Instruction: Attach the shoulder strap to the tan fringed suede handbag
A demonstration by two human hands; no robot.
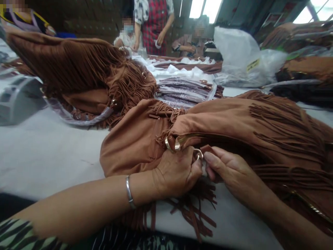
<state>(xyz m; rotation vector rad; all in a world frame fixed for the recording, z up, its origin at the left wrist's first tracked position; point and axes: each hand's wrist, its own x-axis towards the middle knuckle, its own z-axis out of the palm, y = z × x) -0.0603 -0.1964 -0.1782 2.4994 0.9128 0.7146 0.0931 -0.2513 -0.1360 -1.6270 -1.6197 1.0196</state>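
A brown fringed bag lies on the white table in front of me, with a zipped pocket on its left part. My left hand is closed around a gold metal ring at the bag's edge, thumb and fingers pressed together. Close beside it, my right hand pinches a short brown strap end between thumb and fingers, near the ring. Another gold ring sits just above my left knuckles. Loose fringe hangs below both hands. Whether the strap passes through the ring I cannot tell.
More brown fringed bags are heaped at the left. Wrapped dark straps lie in a stack behind, beside a clear plastic bag. Further bags are piled at right. Several people stand or sit across the table.
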